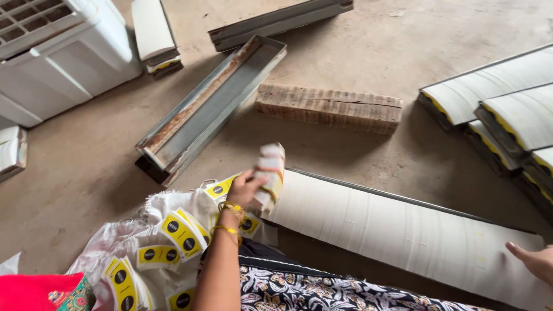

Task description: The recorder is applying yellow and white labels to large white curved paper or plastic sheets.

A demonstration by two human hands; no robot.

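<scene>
My left hand, with yellow bangles on the wrist, grips a small stack of white cards with yellow edges and holds it against the left end of a long row of white cards lying in a metal tray. My right hand rests flat on the far right end of that row, fingers apart. Below my left arm a white sack holds several loose yellow cards with black round marks.
An empty long metal tray lies on the concrete floor, a wooden block beside it. Another metal tray lies at the top. More filled card trays are stacked at right. A white plastic cooler stands top left.
</scene>
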